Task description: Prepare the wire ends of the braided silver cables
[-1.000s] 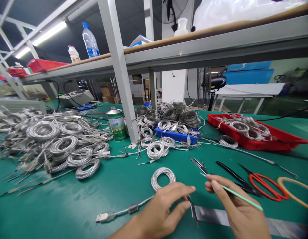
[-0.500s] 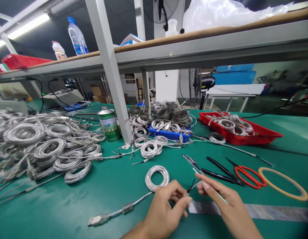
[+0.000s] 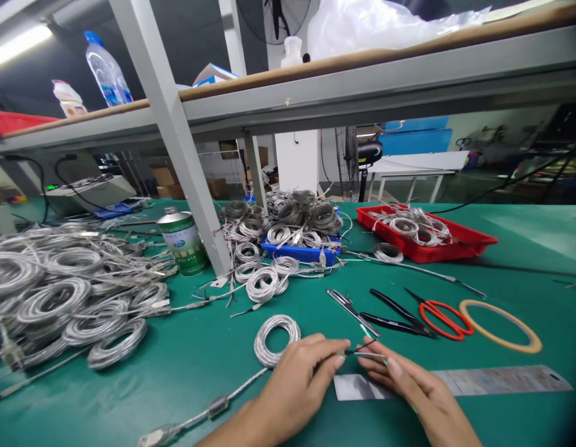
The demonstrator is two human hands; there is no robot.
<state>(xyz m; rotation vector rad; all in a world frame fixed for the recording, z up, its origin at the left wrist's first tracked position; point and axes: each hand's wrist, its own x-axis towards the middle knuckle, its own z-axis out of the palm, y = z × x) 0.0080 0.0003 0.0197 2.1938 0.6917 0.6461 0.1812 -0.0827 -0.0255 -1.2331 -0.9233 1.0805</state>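
My left hand [image 3: 300, 375] pinches the stripped end of a clear-jacketed USB cable [image 3: 262, 341]. The cable lies coiled beside that hand, its USB plug [image 3: 160, 436] toward the front edge. From the left fingertips a dark wire and a pale wire stick out. My right hand [image 3: 409, 379] pinches the pale wire between thumb and fingers. A thin green-and-white strand also runs through the right hand; its kind is unclear. Under the right hand lies a metal ruler [image 3: 497, 380], partly covered.
Metal tweezers [image 3: 348, 307], black-handled cutters [image 3: 400, 323], red-handled scissors [image 3: 444, 320] and a yellow tape ring [image 3: 534, 343] lie beyond my right hand. Coiled cables [image 3: 55, 304] pile up at left. Behind stand a green can [image 3: 183, 243], a blue tray [image 3: 300, 253] and a red tray [image 3: 469, 245].
The view has swung slightly right, so things appear further left. My right hand has slid its pinch outward along the pale wire, which now stretches straighter between both hands.
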